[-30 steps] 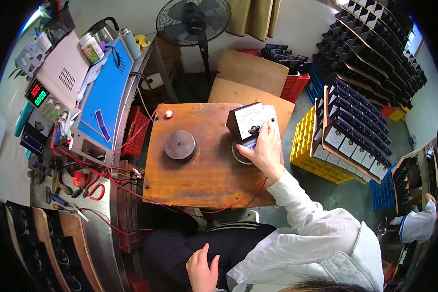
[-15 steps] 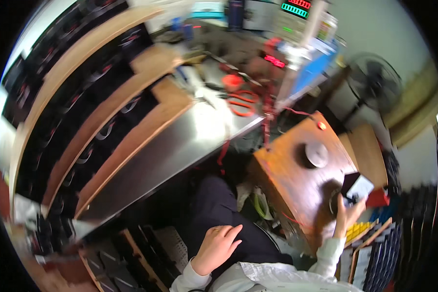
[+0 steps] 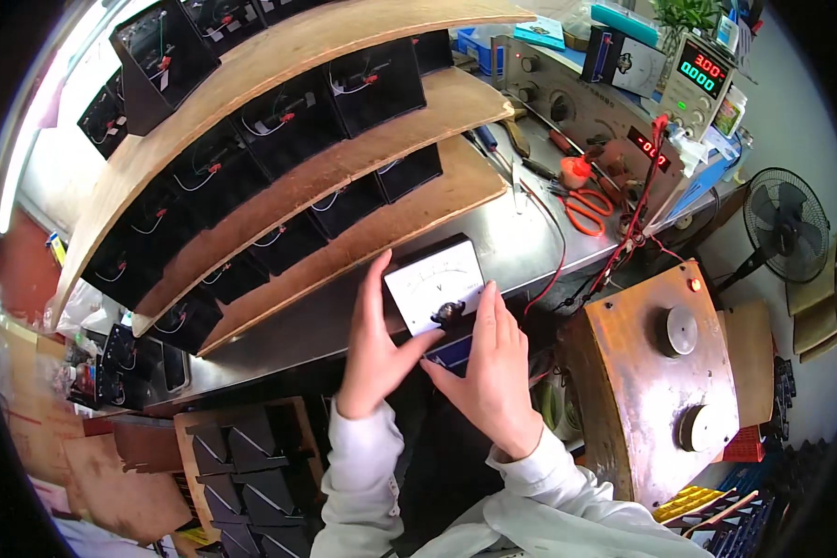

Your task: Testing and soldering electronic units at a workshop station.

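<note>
An analogue panel voltmeter [image 3: 430,279] with a white dial face and a dark case is held up in front of me, slightly tilted, above the near edge of the metal bench. Along its left side lie the fingers of my left hand [image 3: 374,349], with the thumb at the lower edge. My right hand [image 3: 493,372] grips the opposite side, its thumb also low on the case. The black movement shows at the bottom of the dial. Its back is hidden.
Wooden shelves [image 3: 363,163] with black meter housings [image 3: 284,112] rise at left and centre. Orange-handled scissors [image 3: 588,212] and a power supply [image 3: 696,79] are at the back right. A wooden box with round knobs [image 3: 614,344] stands right, before a fan [image 3: 786,223]. Black cases [image 3: 251,446] lie lower left.
The voltmeter has come from over the wooden box at right to in front of me in my right hand. My left hand has risen and taken its other side. The view has shifted.
</note>
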Demonstrator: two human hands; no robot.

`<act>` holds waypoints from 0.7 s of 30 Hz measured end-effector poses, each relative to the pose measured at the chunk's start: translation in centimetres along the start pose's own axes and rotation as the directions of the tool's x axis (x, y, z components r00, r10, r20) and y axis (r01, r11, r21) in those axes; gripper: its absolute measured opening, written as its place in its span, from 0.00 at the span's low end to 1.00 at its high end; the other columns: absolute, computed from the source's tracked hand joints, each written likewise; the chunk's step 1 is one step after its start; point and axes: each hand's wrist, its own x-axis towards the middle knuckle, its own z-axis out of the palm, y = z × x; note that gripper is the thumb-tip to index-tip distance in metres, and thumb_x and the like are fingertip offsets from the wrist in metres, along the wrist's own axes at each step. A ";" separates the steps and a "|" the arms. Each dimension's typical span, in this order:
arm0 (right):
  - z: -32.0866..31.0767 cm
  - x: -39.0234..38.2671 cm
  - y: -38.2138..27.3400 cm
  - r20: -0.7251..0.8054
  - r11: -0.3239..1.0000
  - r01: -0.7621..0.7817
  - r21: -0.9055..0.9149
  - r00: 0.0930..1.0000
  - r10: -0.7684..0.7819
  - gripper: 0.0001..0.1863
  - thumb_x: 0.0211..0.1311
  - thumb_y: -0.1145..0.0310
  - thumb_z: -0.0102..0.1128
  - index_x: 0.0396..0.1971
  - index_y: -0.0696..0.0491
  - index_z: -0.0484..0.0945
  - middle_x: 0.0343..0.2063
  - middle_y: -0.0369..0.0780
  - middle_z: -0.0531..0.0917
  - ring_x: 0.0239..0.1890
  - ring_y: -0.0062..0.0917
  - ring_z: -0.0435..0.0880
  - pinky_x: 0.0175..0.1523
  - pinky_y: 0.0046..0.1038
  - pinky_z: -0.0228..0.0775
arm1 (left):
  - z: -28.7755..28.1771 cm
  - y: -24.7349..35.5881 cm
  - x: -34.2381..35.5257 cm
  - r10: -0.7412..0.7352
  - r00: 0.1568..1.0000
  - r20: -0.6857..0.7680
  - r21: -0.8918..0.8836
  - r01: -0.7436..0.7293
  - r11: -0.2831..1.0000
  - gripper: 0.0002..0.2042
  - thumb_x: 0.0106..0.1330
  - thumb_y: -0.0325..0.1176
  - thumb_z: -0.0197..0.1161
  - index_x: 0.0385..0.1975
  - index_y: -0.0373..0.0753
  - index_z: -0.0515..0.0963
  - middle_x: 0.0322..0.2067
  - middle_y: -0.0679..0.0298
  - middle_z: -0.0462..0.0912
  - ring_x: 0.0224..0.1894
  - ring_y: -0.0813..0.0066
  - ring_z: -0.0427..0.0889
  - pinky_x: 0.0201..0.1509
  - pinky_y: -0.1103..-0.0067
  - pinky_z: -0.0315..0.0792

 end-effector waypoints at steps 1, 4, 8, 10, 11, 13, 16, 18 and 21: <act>-0.1 0.0 0.5 -0.012 0.997 0.019 0.080 1.000 -0.018 0.55 0.43 0.64 0.78 0.66 0.73 0.53 0.59 0.62 0.69 0.59 0.52 0.72 0.61 0.44 0.65 | -0.6 0.0 0.6 -0.066 0.996 0.052 -0.271 0.078 0.959 0.51 0.49 0.19 0.76 0.72 0.40 0.50 0.65 0.51 0.63 0.66 0.60 0.69 0.60 0.67 0.76; -0.1 -0.6 2.2 -0.024 0.973 -0.008 0.231 1.000 0.014 0.46 0.47 0.66 0.77 0.64 0.69 0.61 0.57 0.58 0.73 0.57 0.49 0.76 0.59 0.40 0.69 | -1.5 -0.3 1.2 0.022 0.996 0.088 -0.208 -0.003 0.978 0.48 0.51 0.19 0.75 0.72 0.39 0.51 0.65 0.52 0.60 0.65 0.62 0.70 0.60 0.69 0.78; -0.3 -1.9 3.4 -0.017 0.939 -0.084 0.333 0.995 0.095 0.35 0.51 0.70 0.74 0.59 0.64 0.71 0.57 0.52 0.75 0.56 0.45 0.78 0.59 0.34 0.72 | -1.1 -0.2 1.2 -0.039 0.996 0.078 -0.237 0.057 0.970 0.48 0.52 0.19 0.74 0.72 0.40 0.51 0.65 0.52 0.60 0.64 0.62 0.70 0.60 0.68 0.77; -0.4 -2.1 3.3 -0.002 0.928 -0.109 0.357 0.993 0.118 0.35 0.51 0.71 0.74 0.59 0.64 0.71 0.56 0.51 0.75 0.56 0.45 0.78 0.59 0.35 0.72 | -1.1 -0.1 1.1 -0.067 0.996 0.054 -0.265 0.078 0.961 0.48 0.52 0.19 0.73 0.72 0.42 0.50 0.65 0.52 0.60 0.64 0.61 0.70 0.60 0.68 0.77; -0.5 -2.1 3.3 -0.012 0.929 -0.093 0.358 0.994 0.104 0.35 0.50 0.71 0.74 0.59 0.64 0.71 0.56 0.51 0.75 0.56 0.45 0.78 0.59 0.36 0.72 | -1.2 -0.2 1.2 -0.061 0.996 0.064 -0.274 0.076 0.959 0.48 0.53 0.19 0.73 0.72 0.43 0.49 0.65 0.52 0.60 0.64 0.61 0.71 0.59 0.68 0.77; -0.7 -2.1 3.4 -0.019 0.928 -0.083 0.363 0.995 0.097 0.35 0.50 0.71 0.74 0.59 0.63 0.71 0.56 0.51 0.75 0.56 0.45 0.78 0.59 0.36 0.72 | -1.1 -0.1 1.2 -0.073 0.995 0.064 -0.266 0.087 0.960 0.49 0.53 0.20 0.73 0.73 0.43 0.49 0.65 0.52 0.60 0.64 0.61 0.71 0.59 0.68 0.77; -1.1 -1.9 3.5 -0.012 0.930 -0.080 0.359 0.996 0.090 0.34 0.49 0.75 0.74 0.59 0.62 0.72 0.58 0.49 0.74 0.58 0.41 0.77 0.61 0.33 0.70 | -0.9 0.2 1.3 -0.074 0.995 0.073 -0.264 0.091 0.960 0.49 0.53 0.20 0.73 0.73 0.43 0.47 0.64 0.51 0.61 0.63 0.61 0.71 0.59 0.68 0.77; -1.3 -2.1 3.6 -0.002 0.930 -0.088 0.356 0.995 0.095 0.34 0.49 0.75 0.75 0.59 0.61 0.73 0.58 0.49 0.75 0.58 0.42 0.77 0.61 0.33 0.70 | -0.9 0.4 1.2 -0.099 0.992 0.081 -0.220 0.114 0.969 0.49 0.54 0.20 0.72 0.73 0.44 0.46 0.64 0.51 0.62 0.63 0.62 0.72 0.60 0.68 0.77; -1.4 -2.5 3.7 -0.030 0.928 -0.086 0.363 0.994 0.104 0.34 0.47 0.75 0.76 0.57 0.60 0.74 0.57 0.48 0.75 0.57 0.40 0.78 0.59 0.32 0.72 | -0.9 0.4 1.0 -0.114 0.991 0.075 -0.205 0.127 0.970 0.51 0.54 0.21 0.72 0.74 0.48 0.44 0.65 0.53 0.63 0.64 0.63 0.70 0.63 0.68 0.73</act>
